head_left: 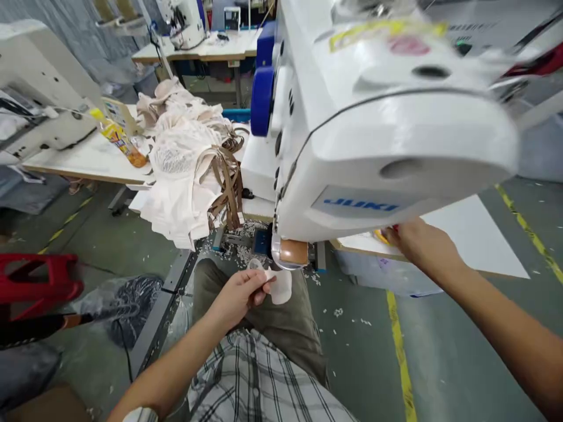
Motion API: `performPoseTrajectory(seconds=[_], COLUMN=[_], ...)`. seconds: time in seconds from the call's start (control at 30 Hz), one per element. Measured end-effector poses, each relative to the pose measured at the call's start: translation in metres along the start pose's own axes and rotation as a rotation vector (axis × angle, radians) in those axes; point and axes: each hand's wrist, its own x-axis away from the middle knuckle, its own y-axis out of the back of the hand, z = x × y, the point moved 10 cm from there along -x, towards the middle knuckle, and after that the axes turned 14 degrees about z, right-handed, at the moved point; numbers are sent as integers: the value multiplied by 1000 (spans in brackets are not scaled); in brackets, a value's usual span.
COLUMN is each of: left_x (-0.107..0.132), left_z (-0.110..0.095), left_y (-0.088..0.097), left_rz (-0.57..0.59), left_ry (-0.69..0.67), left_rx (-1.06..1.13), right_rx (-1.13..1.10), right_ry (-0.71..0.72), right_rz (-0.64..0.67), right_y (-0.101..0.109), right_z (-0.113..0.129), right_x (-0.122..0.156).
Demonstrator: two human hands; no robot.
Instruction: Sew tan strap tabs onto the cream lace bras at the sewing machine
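Note:
My left hand (246, 293) is closed in a pinch on a pale fabric strip (281, 287), just in front of the sewing machine and above my lap. One end of the strip hangs to the right of my fingers, and a thin loop shows behind them. Over to the right, my right hand (417, 243) reaches to the table edge under the white JUKI sewing machine (360, 158). Its fingers are closed around a small yellow-and-red object (382, 235), mostly hidden by the hand and the machine head, so its kind does not show.
Pale bras with brown straps (185, 158) are heaped on the table left of the machine. A yellow packet (121, 140) lies beyond them. A red stool (37, 284) and a plastic bag of dark material (132, 308) stand on the floor at left.

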Motion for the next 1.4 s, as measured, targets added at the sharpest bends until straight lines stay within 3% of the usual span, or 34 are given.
performPoseTrajectory(seconds=[0.07,0.17,0.23,0.3,0.4,0.53,0.73,0.9,1.17,1.4], left_x=[3,4,4,3,4,4,6,6,6,12], left_z=[2,3,3,2,2,0,-6,-3,13,9], left_y=[5,8,9,8,8,6,0,7,19,31], left_rz=[-8,-9,-7,-8,-22,-38,13,-2,27,-83], left_ry=[-3,1,1,0,13,17,8,22,53,9], left_rx=[39,71,72,64,13,-72,-172,-161,13,-59], right_rx=[-124,-522,-686,-687,-611,-518,-462,-487,-689,-692], right_ry=[-46,-62,88,304,526,621,670,681,598,618], right_rz=[16,44,130,234,223,123,140,208,288,335], right_y=[-12,-26,-34,-37,-28,-17,-23,-31,-36,-37], right_z=[-9,-8,25,74,134,173,195,197,179,198], right_x=[32,96,138,177,212,213,199,197,201,198])
